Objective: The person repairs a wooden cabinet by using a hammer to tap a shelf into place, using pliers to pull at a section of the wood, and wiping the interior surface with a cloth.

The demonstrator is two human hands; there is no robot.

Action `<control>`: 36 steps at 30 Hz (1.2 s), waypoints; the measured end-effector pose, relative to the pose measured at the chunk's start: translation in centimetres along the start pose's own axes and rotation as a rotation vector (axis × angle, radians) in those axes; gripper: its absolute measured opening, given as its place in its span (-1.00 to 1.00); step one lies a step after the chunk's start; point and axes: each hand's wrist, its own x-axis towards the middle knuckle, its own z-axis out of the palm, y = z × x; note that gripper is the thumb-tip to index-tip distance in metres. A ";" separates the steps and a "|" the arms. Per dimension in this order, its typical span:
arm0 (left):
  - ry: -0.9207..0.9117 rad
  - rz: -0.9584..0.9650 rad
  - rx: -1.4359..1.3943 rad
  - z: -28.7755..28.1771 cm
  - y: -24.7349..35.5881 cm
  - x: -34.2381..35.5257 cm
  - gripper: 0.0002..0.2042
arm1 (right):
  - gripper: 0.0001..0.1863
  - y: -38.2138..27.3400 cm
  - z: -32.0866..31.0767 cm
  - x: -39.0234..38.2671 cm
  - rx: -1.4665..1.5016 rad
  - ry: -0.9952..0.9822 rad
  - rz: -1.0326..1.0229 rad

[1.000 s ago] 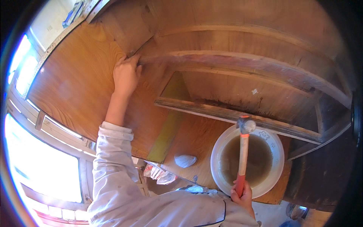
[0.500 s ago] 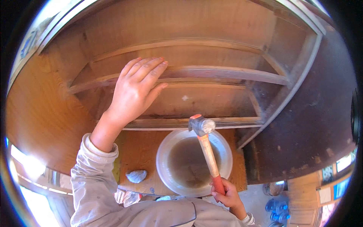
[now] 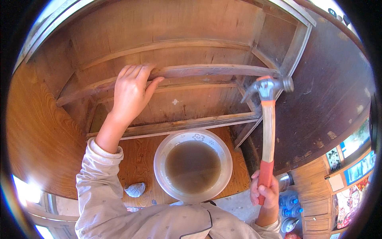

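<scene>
A claw hammer (image 3: 269, 123) with a steel head, pale wooden handle and red grip is raised upright on the right. My right hand (image 3: 266, 191) is wrapped round its red grip. The hammer head appears in front of the right end of a long wooden rail (image 3: 207, 71), which crosses the inside of a wooden cabinet (image 3: 187, 24). My left hand (image 3: 133, 89) has its fingers bent over the top of that rail left of the middle, with the thumb along its near side; the fingertips are hidden.
Below the lower rail (image 3: 179, 125), a pale basin (image 3: 227, 167) of murky brown water stands on a wooden surface (image 3: 137, 159). A crumpled grey cloth (image 3: 135, 189) lies left of it. The dark cabinet side (image 3: 314, 111) curves at right; large blue bottles (image 3: 289, 203) stand beyond.
My right hand has lifted the hammer up and to the right, away from above the basin. My left hand has come down, its fingers now bent over the rail. The view has shifted.
</scene>
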 end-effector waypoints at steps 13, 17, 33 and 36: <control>0.058 0.079 0.152 1.7 -3.9 -1.6 -0.55 | -0.45 -11.1 12.6 10.1 -0.110 -0.261 0.222; 0.073 0.090 0.122 1.5 -4.1 -1.7 -0.54 | -0.47 -13.5 14.8 10.9 -0.015 -0.169 0.421; 0.119 0.073 0.108 2.6 -4.4 -2.3 -0.55 | -0.53 -18.4 15.3 9.9 -0.199 0.066 0.419; 0.119 0.063 0.111 2.3 -4.4 -2.2 -0.55 | -0.54 -18.9 14.5 10.4 -0.172 0.048 0.431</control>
